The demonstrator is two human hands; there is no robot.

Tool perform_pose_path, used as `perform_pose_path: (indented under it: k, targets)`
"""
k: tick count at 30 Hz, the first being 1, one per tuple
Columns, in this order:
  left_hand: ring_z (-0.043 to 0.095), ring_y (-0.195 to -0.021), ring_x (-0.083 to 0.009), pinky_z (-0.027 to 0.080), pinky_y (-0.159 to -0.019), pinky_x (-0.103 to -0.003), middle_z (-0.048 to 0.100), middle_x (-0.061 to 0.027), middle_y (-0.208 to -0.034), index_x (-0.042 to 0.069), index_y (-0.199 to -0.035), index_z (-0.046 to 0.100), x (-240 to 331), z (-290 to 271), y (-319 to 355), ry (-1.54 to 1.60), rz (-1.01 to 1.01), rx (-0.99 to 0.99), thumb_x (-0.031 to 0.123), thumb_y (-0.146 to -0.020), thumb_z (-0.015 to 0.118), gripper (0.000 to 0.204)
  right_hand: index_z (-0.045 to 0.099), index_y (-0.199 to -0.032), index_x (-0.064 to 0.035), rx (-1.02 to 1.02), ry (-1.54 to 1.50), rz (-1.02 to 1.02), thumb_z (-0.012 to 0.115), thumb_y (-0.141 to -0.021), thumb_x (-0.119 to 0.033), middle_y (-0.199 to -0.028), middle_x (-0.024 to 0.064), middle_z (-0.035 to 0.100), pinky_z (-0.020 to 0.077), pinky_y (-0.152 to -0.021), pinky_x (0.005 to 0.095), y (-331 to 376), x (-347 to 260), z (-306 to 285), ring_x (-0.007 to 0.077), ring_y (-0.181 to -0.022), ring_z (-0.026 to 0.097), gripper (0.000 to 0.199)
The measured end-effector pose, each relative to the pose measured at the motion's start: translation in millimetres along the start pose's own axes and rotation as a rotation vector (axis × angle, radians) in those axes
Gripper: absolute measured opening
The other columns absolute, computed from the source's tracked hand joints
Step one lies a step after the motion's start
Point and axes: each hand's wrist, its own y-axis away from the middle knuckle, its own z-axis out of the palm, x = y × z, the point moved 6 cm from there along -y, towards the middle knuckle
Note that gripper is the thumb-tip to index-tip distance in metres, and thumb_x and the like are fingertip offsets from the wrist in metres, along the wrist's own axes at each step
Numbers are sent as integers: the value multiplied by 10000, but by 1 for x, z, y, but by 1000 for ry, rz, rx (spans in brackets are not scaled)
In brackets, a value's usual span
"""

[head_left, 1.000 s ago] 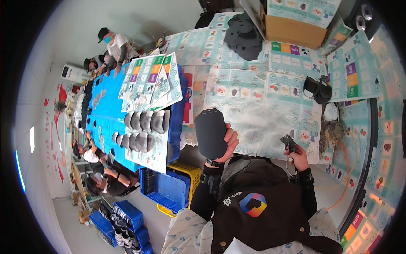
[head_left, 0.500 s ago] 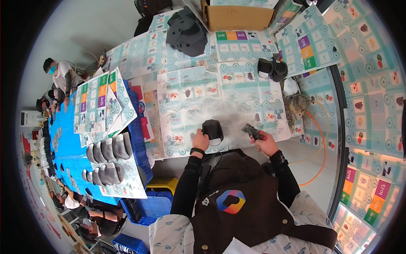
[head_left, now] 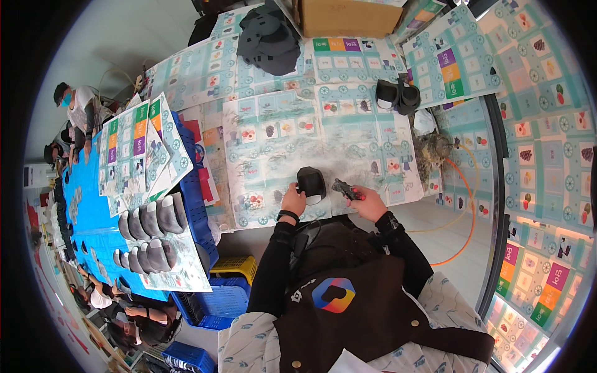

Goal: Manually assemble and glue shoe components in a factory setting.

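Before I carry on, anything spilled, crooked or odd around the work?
Yes. Dark smears stain the printed sheets beyond the left hand, obscuring parts of their pattern. Farther right, a grimy clump sits near the orange hose; I can't tell what it is. The paper stack at left lies unevenly fanned.

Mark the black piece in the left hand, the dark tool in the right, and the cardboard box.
Black piece (head_left: 310, 181): head view, on its dark face.
Dark tool (head_left: 344, 188): head view, on its body.
Cardboard box (head_left: 349, 21): head view, on its side.
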Motion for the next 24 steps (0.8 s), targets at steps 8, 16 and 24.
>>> perform_pose_path:
  k: [8,16,24]
  targets:
    - [681,-950,-382,538,-828,-472,720,-189,-1020,15,-1218,605,-9,-10,5,120,-25,-11,217,-896,673,386,659,-1106,-40,-27,69,-65,695,-778,-163,-790,53,663,526,-521,328,-20,-19,25,161,-645,615,352]
    - [600,-978,-339,485,-801,-474,662,-67,-978,177,-992,705,68,-42,-1,-539,389,142,142,-877,589,167,671,-1090,-54,38,5,43,651,-785,-131,-814,33,684,517,-520,309,-8,-3,-11,126,-664,621,315]
    - [574,-1085,-326,462,-933,-467,648,-84,-1058,106,-1005,712,102,-11,-2,-588,688,85,212,-815,692,219,666,-1049,-40,43,-124,100,640,-785,-117,-781,46,672,498,-499,313,2,17,-23,131,-584,597,276]
